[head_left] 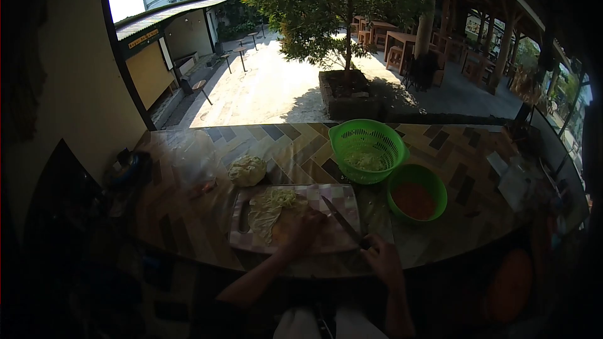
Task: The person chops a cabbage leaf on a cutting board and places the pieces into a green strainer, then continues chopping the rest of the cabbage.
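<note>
My right hand (380, 256) is closed round the dark handle of a knife (341, 219), its blade slanting up and left over the right part of a checked cutting board (342, 238). My left hand (309, 225) rests low over the middle of the board, left of the blade; its fingers are too dark to make out. On the board's left half lie a pale cabbage leaf (265, 216) and a small heap of shredded cabbage (282, 198). A cut head of cabbage (247, 171) sits just behind the board.
Behind the board on the right stands a green colander (396, 152) with pale shreds inside. Beside it is a green bowl (440, 204) holding something orange. A clear plastic bag (193, 157) lies at the left of the tiled counter (286, 141). Plastic packaging (516, 182) is at far right.
</note>
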A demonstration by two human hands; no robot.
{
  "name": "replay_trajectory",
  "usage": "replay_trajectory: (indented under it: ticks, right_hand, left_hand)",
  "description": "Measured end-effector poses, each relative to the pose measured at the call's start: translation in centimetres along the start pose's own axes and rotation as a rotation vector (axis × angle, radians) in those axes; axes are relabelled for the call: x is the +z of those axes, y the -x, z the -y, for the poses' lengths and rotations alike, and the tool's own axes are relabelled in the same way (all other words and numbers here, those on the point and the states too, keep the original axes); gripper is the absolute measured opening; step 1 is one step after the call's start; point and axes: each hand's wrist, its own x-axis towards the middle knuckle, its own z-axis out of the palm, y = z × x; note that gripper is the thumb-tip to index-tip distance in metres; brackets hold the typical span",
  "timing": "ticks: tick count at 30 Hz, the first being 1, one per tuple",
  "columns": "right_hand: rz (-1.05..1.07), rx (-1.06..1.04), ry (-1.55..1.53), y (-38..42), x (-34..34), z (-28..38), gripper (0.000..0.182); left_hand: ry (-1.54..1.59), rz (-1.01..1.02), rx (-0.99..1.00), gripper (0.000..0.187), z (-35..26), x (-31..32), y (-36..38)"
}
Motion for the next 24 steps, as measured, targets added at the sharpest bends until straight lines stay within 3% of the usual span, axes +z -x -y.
replay_trajectory:
  ticks: [6, 9, 12, 15, 18, 24]
  right_hand:
    - [0.046, 0.094, 0.07, 0.5, 0.0, 2.6, 0.033]
    - [0.096, 0.166, 0.159, 0.3, 1.4, 2.2, 0.033]
    - [0.1, 0.135, 0.209, 0.1, 2.7, 2.2, 0.034]
    - [0.099, 0.128, 0.195, -0.3, 3.5, 2.1, 0.034]
    - [0.132, 0.153, 0.252, -0.6, 3.5, 2.6, 0.034]
    - [0.103, 0.123, 0.204, -0.7, 4.2, 2.1, 0.035]
  left_hand:
    - [-0.182, 0.03, 0.169, 0.025, -0.7, 0.3, 0.4]
    - [0.084, -0.006, -0.033, 0.027, -1.2, 0.0, 0.2]
    - [0.169, 0.016, -0.055, 0.024, 0.0, 0.2, -0.2]
    - [0.414, 0.032, -0.392, 0.021, 0.0, 0.8, -0.8]
    - [0.201, -0.011, -0.172, 0.022, -1.6, -0.2, -0.3]
    - [0.077, -0.013, 0.058, 0.021, -1.6, 0.1, -0.1]
